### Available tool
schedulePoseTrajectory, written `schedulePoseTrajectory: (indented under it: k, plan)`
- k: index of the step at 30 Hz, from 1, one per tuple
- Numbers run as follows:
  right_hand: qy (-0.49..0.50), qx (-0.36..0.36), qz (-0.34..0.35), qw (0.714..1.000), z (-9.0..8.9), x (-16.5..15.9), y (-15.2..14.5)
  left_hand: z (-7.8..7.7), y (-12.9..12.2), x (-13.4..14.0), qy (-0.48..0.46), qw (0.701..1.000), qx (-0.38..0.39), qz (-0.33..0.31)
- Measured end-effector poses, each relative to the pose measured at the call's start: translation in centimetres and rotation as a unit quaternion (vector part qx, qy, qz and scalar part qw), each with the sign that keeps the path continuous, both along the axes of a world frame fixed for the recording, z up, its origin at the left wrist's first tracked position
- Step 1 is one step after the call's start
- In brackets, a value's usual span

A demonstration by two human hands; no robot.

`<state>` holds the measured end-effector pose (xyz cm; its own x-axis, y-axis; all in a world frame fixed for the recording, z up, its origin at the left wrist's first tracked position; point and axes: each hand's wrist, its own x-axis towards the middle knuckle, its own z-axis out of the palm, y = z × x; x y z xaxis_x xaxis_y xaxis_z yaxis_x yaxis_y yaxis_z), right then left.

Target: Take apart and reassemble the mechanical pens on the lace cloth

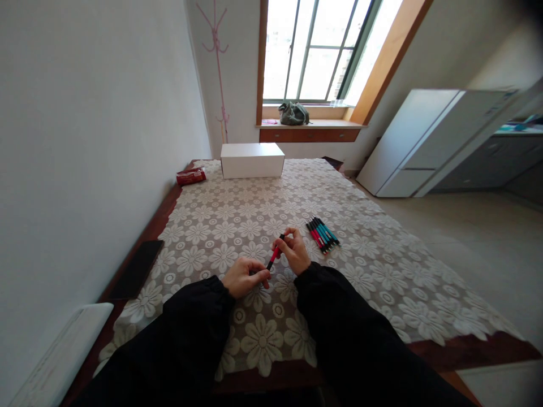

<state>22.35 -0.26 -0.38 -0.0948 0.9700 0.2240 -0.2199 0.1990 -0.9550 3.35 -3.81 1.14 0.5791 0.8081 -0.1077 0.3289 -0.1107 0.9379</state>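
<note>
Between my two hands, a red pen with black ends [275, 255] is held at a slant above the tablecloth. My left hand [246, 277] pinches its lower black end between thumb and fingers. The fingers of my right hand [293, 250] are closed on the upper black end. Just right of my right hand, several pens [323, 234] lie side by side on the cloth, some red and black, others teal and black, with their tips toward the far side.
A floral lace tablecloth [224, 229] covers the wooden table. At its far end stands a white box [253, 161], with a red packet [190, 176] to the left. A flat black object [138, 268] lies by the left wall. Beyond are a window and a white refrigerator [432, 138].
</note>
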Motion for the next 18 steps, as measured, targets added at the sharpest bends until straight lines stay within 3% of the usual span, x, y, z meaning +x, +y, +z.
schedulePoseTrajectory:
  k: [8, 18]
  plan:
    - [0.032, -0.044, 0.055, 0.997, -0.44, 0.52, 0.54, -0.38, 0.33, -0.15, -0.016, 0.999, -0.043, -0.006]
    - [0.048, -0.046, 0.057, 0.996, -0.68, 0.76, 0.65, -0.47, 0.42, -0.25, -0.005, 0.999, -0.036, 0.002]
